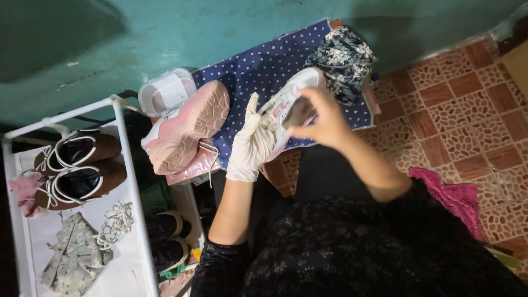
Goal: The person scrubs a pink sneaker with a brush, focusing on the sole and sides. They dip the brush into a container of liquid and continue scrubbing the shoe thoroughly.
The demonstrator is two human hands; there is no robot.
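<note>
My left hand (250,142) wears a thin white glove and grips a white and pink sneaker (294,88) from below, holding it up above the blue spotted cloth (258,71). My bare right hand (324,118) presses a small dark cloth or brush (300,111) against the sneaker's side. A second pink sneaker (187,129) lies sole up at the left of the cloth, beside my gloved hand.
A clear plastic box (165,91) sits behind the pink sneaker. A white rack (129,159) at left holds brown sandals (77,165), a patterned cloth and dark shoes. A floral cloth (344,55) lies at the far end; a pink rag (454,195) lies on the red tiled floor.
</note>
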